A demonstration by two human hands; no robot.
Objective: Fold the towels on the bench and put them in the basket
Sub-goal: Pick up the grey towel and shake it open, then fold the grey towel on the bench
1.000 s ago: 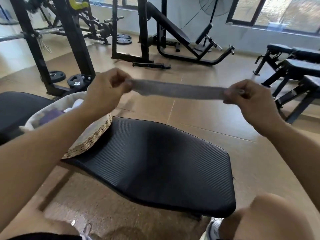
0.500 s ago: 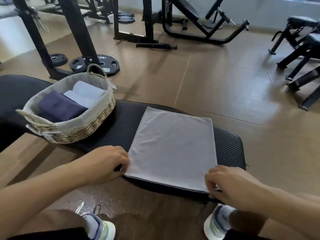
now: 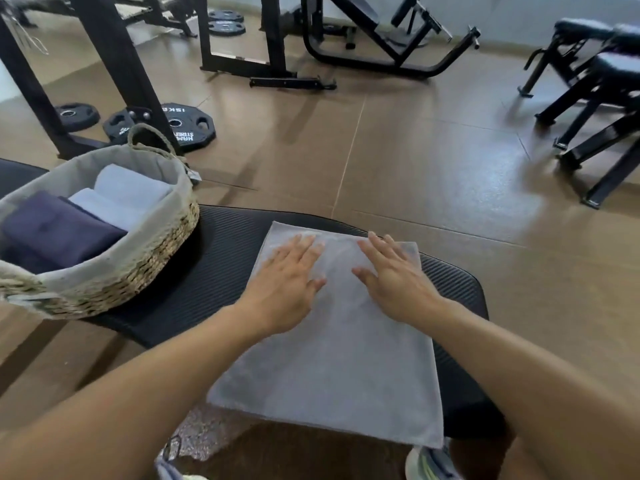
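Both grips lie flat, fingers spread: left hand [image 3: 289, 284] and right hand [image 3: 394, 282] press side by side on the grey towel [image 3: 332, 362] spread over the table [image 3: 214, 271]; basket [image 3: 114, 271] sits left of them.

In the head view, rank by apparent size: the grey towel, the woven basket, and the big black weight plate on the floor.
1. Flat grey towel, nearest the camera, which inflates it
2. Woven lined basket
3. Black weight plate, farther off
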